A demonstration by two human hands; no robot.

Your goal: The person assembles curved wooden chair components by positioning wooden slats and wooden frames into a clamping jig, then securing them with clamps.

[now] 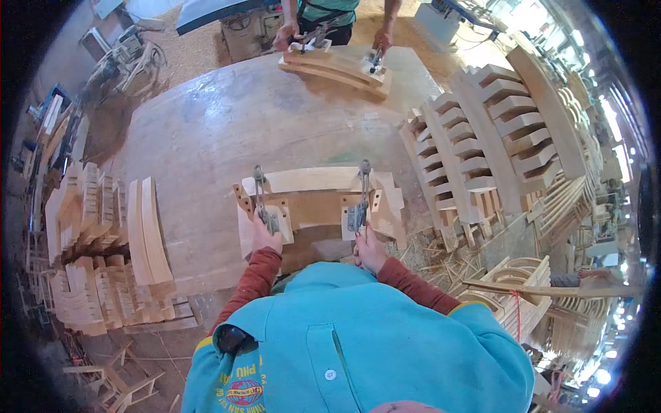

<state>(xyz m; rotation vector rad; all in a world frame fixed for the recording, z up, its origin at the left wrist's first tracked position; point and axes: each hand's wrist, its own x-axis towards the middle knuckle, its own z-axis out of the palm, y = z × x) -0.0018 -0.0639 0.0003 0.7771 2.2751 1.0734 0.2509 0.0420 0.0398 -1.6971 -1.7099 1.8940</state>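
Observation:
A wooden jig (323,217) lies at the near edge of the table, right in front of me. A pale, curved wooden piece (310,180) is set along its far side, beneath the arms of two metal toggle clamps. My left hand (266,237) is closed at the near end of the left toggle clamp (259,189). At the other side, my right hand (370,250) has its fingers closed round the near end of the right toggle clamp (363,193). Both handles are mostly hidden by my fingers.
Across the table (200,131), another person's hands (286,36) work at a similar clamped jig (337,69). Stacked wooden parts (496,131) stand at the right. Two curved strips (148,230) and piled pieces (86,213) sit at the left.

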